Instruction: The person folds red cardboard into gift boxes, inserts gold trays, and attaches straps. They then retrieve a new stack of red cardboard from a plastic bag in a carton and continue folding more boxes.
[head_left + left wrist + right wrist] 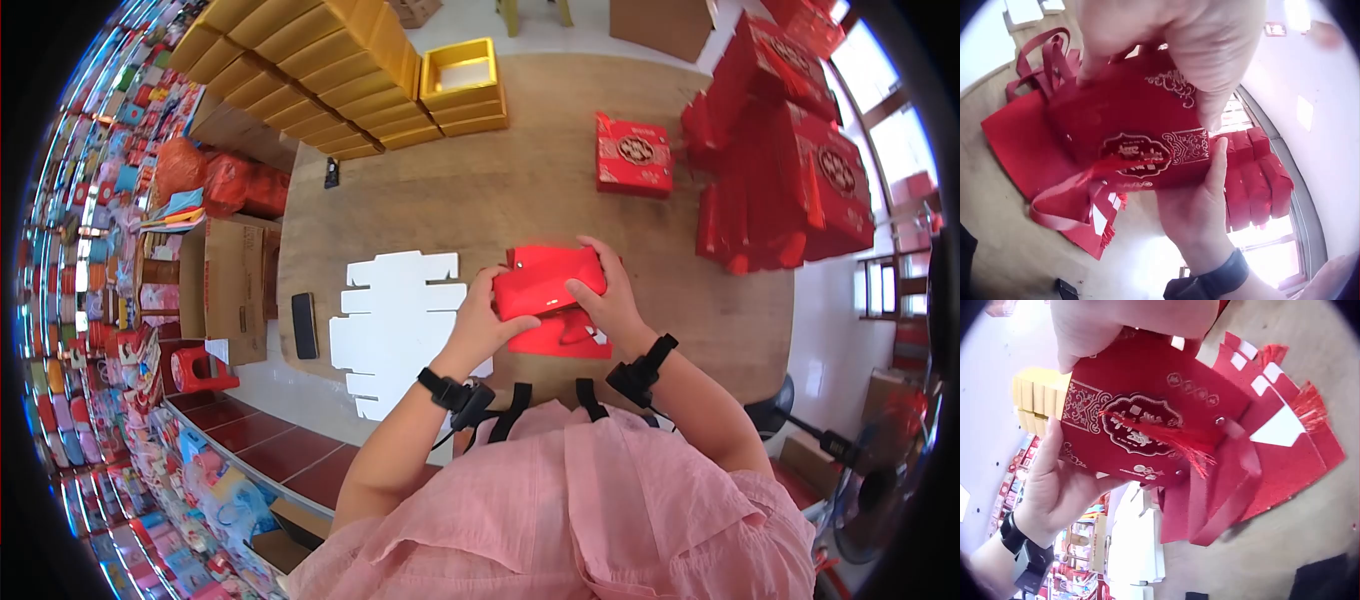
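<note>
Between both hands is a red gift bag (545, 282) with a ribbon handle, a red tassel and pale printed ornament. My left hand (487, 318) grips its left end, the thumb along the near edge. At the other end my right hand (612, 298) holds it, thumb on the face toward me. In the right wrist view the tassel (1166, 437) hangs across the printed emblem, and the ribbon handle (1250, 462) loops down. Beneath it on the table lie flat red bags (1310, 456) with tassels and white tags.
A flat white die-cut cardboard sheet (395, 310) lies left of the hands, with a phone (304, 325) beyond it. Gold boxes (340, 75) are stacked at the back left. One red box (640, 160) and a pile of red boxes (780, 180) stand at right.
</note>
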`<state>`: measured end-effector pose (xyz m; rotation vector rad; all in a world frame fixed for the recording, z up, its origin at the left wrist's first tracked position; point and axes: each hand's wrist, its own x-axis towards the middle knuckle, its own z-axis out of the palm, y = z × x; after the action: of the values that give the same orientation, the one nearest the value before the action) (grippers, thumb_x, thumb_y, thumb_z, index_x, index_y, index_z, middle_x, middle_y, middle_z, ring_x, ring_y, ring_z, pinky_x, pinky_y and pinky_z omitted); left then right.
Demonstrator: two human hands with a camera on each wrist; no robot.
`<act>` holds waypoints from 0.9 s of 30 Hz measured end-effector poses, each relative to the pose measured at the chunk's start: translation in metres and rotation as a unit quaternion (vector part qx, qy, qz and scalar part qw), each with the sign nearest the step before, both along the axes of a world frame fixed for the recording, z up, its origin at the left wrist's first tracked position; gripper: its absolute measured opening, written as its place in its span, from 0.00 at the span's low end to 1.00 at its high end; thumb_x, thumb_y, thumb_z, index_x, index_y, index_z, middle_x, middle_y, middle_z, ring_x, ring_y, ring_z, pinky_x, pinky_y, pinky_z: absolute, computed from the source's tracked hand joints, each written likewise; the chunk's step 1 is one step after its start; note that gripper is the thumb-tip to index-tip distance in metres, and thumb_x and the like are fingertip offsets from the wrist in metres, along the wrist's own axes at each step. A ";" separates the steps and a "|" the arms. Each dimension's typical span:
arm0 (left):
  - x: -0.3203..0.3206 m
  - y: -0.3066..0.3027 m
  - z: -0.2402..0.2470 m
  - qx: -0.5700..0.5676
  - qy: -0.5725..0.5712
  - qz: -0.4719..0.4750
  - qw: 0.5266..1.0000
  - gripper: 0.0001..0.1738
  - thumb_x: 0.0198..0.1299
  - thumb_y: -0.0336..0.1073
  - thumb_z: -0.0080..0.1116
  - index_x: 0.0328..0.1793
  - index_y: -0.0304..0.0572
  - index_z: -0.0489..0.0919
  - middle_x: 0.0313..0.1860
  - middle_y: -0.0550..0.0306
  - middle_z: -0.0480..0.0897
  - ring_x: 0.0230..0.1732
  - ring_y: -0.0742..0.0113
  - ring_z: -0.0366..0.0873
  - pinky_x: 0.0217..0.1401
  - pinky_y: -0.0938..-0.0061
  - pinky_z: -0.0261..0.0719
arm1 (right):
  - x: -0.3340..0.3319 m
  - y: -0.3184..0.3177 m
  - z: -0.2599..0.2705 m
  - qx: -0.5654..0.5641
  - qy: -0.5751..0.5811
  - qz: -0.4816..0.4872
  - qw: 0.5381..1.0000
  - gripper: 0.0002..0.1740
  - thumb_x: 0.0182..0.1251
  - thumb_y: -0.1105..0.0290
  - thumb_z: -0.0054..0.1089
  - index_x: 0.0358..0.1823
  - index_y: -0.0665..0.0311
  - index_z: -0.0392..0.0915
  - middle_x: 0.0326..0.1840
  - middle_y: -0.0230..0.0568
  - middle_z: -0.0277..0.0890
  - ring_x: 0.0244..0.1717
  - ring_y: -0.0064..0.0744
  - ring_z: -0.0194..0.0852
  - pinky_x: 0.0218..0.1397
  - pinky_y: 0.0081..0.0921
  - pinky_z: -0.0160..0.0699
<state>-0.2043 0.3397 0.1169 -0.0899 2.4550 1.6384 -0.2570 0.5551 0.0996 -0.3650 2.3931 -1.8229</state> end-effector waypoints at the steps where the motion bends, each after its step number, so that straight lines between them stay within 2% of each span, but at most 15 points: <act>1: -0.001 -0.009 0.020 -0.062 0.001 -0.004 0.998 0.42 0.44 0.33 0.74 0.65 0.38 0.64 0.58 0.51 0.72 0.57 0.63 0.73 0.57 0.71 0.75 | -0.016 -0.009 0.012 0.000 0.008 0.010 1.000 0.33 0.58 0.63 0.65 0.63 0.65 0.64 0.56 0.51 0.70 0.60 0.41 0.67 0.63 0.32 0.65; 3: -0.001 -0.030 0.040 -0.062 0.052 0.022 0.996 0.39 0.45 0.34 0.74 0.64 0.37 0.66 0.56 0.51 0.74 0.56 0.63 0.74 0.56 0.71 0.75 | -0.066 -0.033 0.032 0.013 0.056 0.145 0.988 0.33 0.60 0.62 0.62 0.65 0.65 0.64 0.53 0.50 0.73 0.55 0.41 0.72 0.59 0.33 0.69; 5: 0.005 -0.055 0.051 -0.069 0.067 0.108 0.989 0.38 0.46 0.39 0.73 0.61 0.33 0.67 0.52 0.47 0.75 0.52 0.57 0.76 0.52 0.68 0.77 | -0.127 -0.067 0.054 0.039 -0.030 0.140 0.989 0.33 0.63 0.61 0.58 0.69 0.60 0.61 0.49 0.49 0.76 0.50 0.42 0.76 0.53 0.36 0.74; 6: 0.014 -0.069 0.037 0.046 0.032 0.183 0.982 0.33 0.51 0.37 0.69 0.61 0.33 0.67 0.50 0.50 0.76 0.49 0.63 0.77 0.51 0.70 0.79 | -0.157 -0.081 0.063 0.136 0.004 0.141 0.981 0.34 0.63 0.62 0.57 0.70 0.57 0.59 0.49 0.49 0.77 0.50 0.44 0.77 0.52 0.37 0.75; 7: 0.021 -0.080 0.039 0.156 -0.027 0.224 0.962 0.28 0.60 0.41 0.62 0.62 0.36 0.67 0.51 0.51 0.77 0.49 0.65 0.78 0.50 0.69 0.80 | -0.187 -0.094 0.070 0.229 0.040 0.139 0.963 0.34 0.63 0.63 0.56 0.71 0.54 0.58 0.49 0.49 0.77 0.50 0.45 0.77 0.50 0.39 0.76; 9: 0.035 -0.095 0.042 0.392 -0.077 0.284 0.872 0.25 0.68 0.49 0.49 0.63 0.41 0.67 0.51 0.53 0.79 0.48 0.64 0.80 0.49 0.68 0.82 | -0.238 -0.124 0.057 0.390 0.107 0.101 0.909 0.33 0.62 0.64 0.56 0.70 0.50 0.59 0.49 0.49 0.78 0.51 0.49 0.77 0.50 0.41 0.76; 11: 0.035 -0.096 0.059 0.455 -0.110 0.349 0.812 0.27 0.71 0.57 0.37 0.61 0.45 0.68 0.51 0.56 0.80 0.49 0.63 0.80 0.48 0.67 0.82 | -0.282 -0.141 0.013 0.392 0.137 0.096 0.905 0.29 0.62 0.63 0.56 0.66 0.52 0.62 0.49 0.49 0.78 0.51 0.50 0.77 0.50 0.42 0.76; 12: 0.038 -0.102 0.060 0.458 -0.108 0.356 0.807 0.28 0.71 0.58 0.33 0.59 0.45 0.69 0.49 0.57 0.81 0.44 0.63 0.81 0.43 0.68 0.81 | -0.297 -0.144 -0.001 0.404 0.154 0.085 0.898 0.26 0.62 0.63 0.56 0.63 0.53 0.66 0.49 0.49 0.78 0.51 0.51 0.77 0.49 0.43 0.76; 13: 0.041 -0.111 0.058 0.456 -0.103 0.361 0.807 0.28 0.71 0.58 0.33 0.59 0.45 0.69 0.49 0.57 0.81 0.44 0.63 0.81 0.43 0.68 0.81 | -0.301 -0.144 -0.006 0.382 0.136 0.084 0.910 0.18 0.63 0.63 0.55 0.54 0.57 0.69 0.46 0.52 0.78 0.49 0.53 0.76 0.47 0.45 0.75; 15: 0.046 -0.124 0.049 0.482 -0.085 0.345 0.801 0.29 0.70 0.60 0.34 0.61 0.47 0.70 0.52 0.56 0.80 0.45 0.63 0.80 0.42 0.67 0.80 | -0.284 -0.139 0.012 0.363 0.132 0.059 0.920 0.14 0.65 0.63 0.52 0.49 0.60 0.69 0.42 0.55 0.77 0.48 0.55 0.75 0.46 0.46 0.74; 17: 0.044 -0.131 0.047 0.492 -0.088 0.345 0.795 0.29 0.70 0.61 0.34 0.60 0.48 0.71 0.51 0.57 0.80 0.41 0.63 0.79 0.38 0.68 0.78 | -0.256 -0.112 0.010 0.249 0.234 0.017 0.940 0.10 0.67 0.66 0.50 0.45 0.63 0.70 0.37 0.55 0.76 0.44 0.56 0.74 0.44 0.45 0.72; 19: 0.037 -0.140 0.041 0.499 -0.101 0.334 0.793 0.29 0.70 0.61 0.34 0.60 0.49 0.71 0.50 0.57 0.80 0.39 0.63 0.78 0.38 0.68 0.77 | -0.192 -0.074 0.052 0.183 0.224 0.041 0.956 0.08 0.66 0.68 0.52 0.40 0.65 0.72 0.35 0.54 0.75 0.41 0.57 0.73 0.42 0.44 0.72; 21: 0.028 -0.140 0.042 0.494 -0.104 0.327 0.799 0.29 0.70 0.61 0.34 0.60 0.49 0.71 0.49 0.57 0.80 0.39 0.63 0.78 0.38 0.69 0.77 | -0.138 -0.036 0.081 0.199 0.232 0.072 0.949 0.06 0.62 0.70 0.56 0.36 0.65 0.73 0.34 0.51 0.74 0.38 0.54 0.72 0.40 0.42 0.69; 25: 0.012 -0.128 0.043 0.453 -0.106 0.290 0.836 0.29 0.70 0.61 0.33 0.58 0.47 0.71 0.46 0.57 0.82 0.35 0.65 0.78 0.35 0.70 0.76 | -0.060 0.020 0.133 0.369 0.273 0.127 0.879 0.06 0.55 0.71 0.61 0.34 0.61 0.75 0.28 0.42 0.70 0.30 0.45 0.66 0.39 0.36 0.61; 27: 0.003 -0.117 0.047 0.369 -0.086 0.263 0.887 0.27 0.71 0.60 0.33 0.53 0.47 0.74 0.38 0.57 0.82 0.30 0.68 0.78 0.30 0.74 0.74 | -0.045 0.040 0.140 0.396 0.292 0.094 0.865 0.05 0.53 0.71 0.61 0.32 0.58 0.75 0.26 0.37 0.67 0.28 0.40 0.65 0.38 0.34 0.60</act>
<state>-0.2015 0.2224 0.1643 -0.7977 1.5941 2.5355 -0.3020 0.5947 0.2396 -1.0965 3.0612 -0.5525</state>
